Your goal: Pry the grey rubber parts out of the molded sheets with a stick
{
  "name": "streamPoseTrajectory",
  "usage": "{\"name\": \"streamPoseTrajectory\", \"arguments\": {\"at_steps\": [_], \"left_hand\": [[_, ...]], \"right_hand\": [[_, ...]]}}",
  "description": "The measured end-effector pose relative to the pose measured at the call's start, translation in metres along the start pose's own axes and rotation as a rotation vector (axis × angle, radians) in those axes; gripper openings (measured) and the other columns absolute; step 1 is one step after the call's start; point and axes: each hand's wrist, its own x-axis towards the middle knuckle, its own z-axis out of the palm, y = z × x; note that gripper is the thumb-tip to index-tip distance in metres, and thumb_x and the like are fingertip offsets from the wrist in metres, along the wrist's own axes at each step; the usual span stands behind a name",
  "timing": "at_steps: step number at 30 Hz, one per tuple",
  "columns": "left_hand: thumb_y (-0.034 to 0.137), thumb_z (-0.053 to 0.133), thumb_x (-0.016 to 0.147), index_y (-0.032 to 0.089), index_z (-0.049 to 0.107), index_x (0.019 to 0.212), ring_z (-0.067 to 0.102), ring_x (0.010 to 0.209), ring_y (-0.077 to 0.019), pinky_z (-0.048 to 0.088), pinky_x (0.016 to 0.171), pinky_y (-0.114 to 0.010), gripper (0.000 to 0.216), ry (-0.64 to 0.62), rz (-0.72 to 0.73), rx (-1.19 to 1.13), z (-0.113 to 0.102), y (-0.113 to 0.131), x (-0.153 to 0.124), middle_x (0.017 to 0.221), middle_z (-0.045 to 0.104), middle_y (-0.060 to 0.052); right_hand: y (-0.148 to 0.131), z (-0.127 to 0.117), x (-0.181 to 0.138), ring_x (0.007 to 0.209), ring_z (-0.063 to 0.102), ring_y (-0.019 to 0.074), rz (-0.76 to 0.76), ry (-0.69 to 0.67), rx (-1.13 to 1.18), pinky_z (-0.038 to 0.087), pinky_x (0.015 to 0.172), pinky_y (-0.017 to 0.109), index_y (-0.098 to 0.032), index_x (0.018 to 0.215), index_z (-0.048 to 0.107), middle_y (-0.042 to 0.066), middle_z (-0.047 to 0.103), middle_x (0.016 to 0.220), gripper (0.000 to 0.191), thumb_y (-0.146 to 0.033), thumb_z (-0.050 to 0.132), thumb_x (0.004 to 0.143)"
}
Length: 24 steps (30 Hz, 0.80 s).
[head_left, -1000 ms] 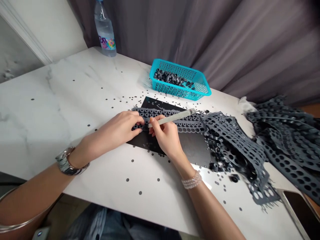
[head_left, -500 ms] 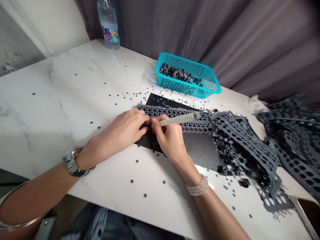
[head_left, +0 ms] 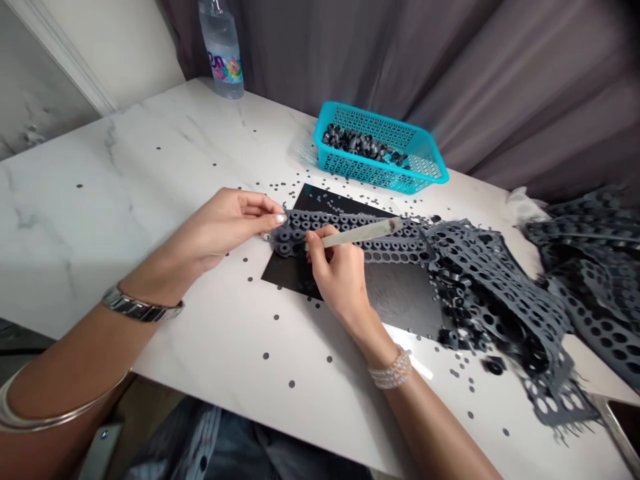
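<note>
My left hand (head_left: 220, 223) pinches the left end of a grey perforated rubber strip (head_left: 350, 233) and lifts it slightly off a black mat (head_left: 395, 293). My right hand (head_left: 337, 273) is closed around a pale stick tool (head_left: 360, 233), whose tip presses into the rings at the strip's left end. The strip runs right across the mat into a heap of punched-out grey strips (head_left: 495, 287).
A turquoise basket (head_left: 425, 173) holding several grey rings stands behind the mat. A water bottle (head_left: 223, 47) is at the far left corner. More punched strips (head_left: 595, 267) pile at the right. Small grey discs litter the white marble table (head_left: 125, 173). A dark curtain hangs behind.
My left hand has shifted left and raised the strip's end, from pressing it flat to pinching it. My right hand with the tool stays almost in place.
</note>
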Motion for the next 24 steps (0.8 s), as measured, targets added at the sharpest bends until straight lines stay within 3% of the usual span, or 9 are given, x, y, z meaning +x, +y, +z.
{"name": "streamPoseTrajectory", "arguments": {"at_steps": [4,9,14,20,24], "left_hand": [[0.025,0.072,0.075,0.018,0.070,0.085,0.061,0.076,-0.0109,0.051,0.081,-0.029,0.012,0.043,-0.111,-0.256,-0.006,-0.004,0.003,0.089,0.069,-0.004],[0.021,0.073,0.076,0.016,0.070,0.083,0.064,0.083,-0.0125,0.052,0.088,-0.029,0.009,-0.152,-0.237,-0.482,-0.005,-0.001,0.002,0.086,0.069,-0.004],[0.017,0.070,0.078,0.016,0.072,0.085,0.064,0.083,-0.0132,0.053,0.084,-0.027,0.007,-0.235,-0.264,-0.588,-0.002,0.000,0.002,0.090,0.070,-0.007],[0.019,0.067,0.082,0.017,0.072,0.084,0.064,0.084,-0.0126,0.053,0.082,-0.027,0.006,-0.290,-0.252,-0.575,-0.009,-0.002,0.002,0.093,0.071,-0.007],[0.023,0.068,0.080,0.018,0.070,0.096,0.066,0.088,-0.0150,0.053,0.081,-0.030,0.017,-0.246,-0.157,-0.389,0.016,0.006,0.000,0.099,0.073,-0.007]], "right_hand": [[0.003,0.000,-0.001,0.047,0.044,0.0095,0.034,-0.006,0.044,0.031,0.051,0.026,-0.020,0.069,0.053,-0.003,0.053,0.057,0.031,-0.035,0.045,0.096],[0.006,-0.005,-0.002,0.051,0.051,0.0104,0.068,0.073,0.206,0.036,0.052,0.025,-0.019,0.075,0.058,-0.001,0.057,0.062,0.033,-0.042,0.046,0.096],[0.005,-0.011,-0.001,0.052,0.052,0.0108,0.101,0.129,0.255,0.038,0.052,0.025,-0.018,0.074,0.061,-0.001,0.057,0.061,0.033,-0.043,0.050,0.094],[0.005,-0.012,0.001,0.052,0.052,0.0110,0.095,0.184,0.278,0.039,0.052,0.025,-0.019,0.072,0.061,-0.001,0.057,0.061,0.032,-0.042,0.052,0.093],[0.003,-0.027,0.007,0.053,0.054,0.0118,0.067,0.357,0.295,0.042,0.052,0.026,-0.019,0.075,0.061,-0.001,0.058,0.062,0.029,-0.041,0.053,0.092]]}}
